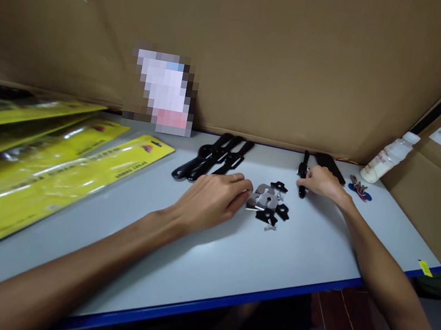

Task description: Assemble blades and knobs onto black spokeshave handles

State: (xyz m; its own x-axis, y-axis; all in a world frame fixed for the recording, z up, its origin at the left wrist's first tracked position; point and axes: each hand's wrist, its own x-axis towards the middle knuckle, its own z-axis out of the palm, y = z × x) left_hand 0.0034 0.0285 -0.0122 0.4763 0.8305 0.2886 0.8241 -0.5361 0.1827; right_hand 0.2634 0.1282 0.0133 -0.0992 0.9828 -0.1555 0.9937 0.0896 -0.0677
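**Small loose hardware is easy to knock away between two busy hands**

The left hand point(215, 198) rests low over the surface point(195, 268), its fingers curled together at the edge of a small heap of grey metal plates point(273, 203); whether the fingertips pinch anything, I cannot tell. The right hand point(321, 181) pinches a slim black part point(301, 189), beside a dark flat object point(332, 169).

The main hazard seems to lie in the heap. Small black plates point(265, 216) and a silver wing-shaped screw point(270, 226) lie loose around the grey ones, some overlapping, so a careless sweep of the left hand could scatter them or lift two at once. The screw looks likeliest to skid off, with nothing around it to stop it.

The right hand's hold is narrow, so the black part could twist or slip if pushed from one end. Keys point(362, 191) and a bottle point(385, 161) stand beyond that wrist; a wide swing might catch them. On the left, black handles point(213, 155) lie close together behind the knuckles, where a backward nudge could jumble them.
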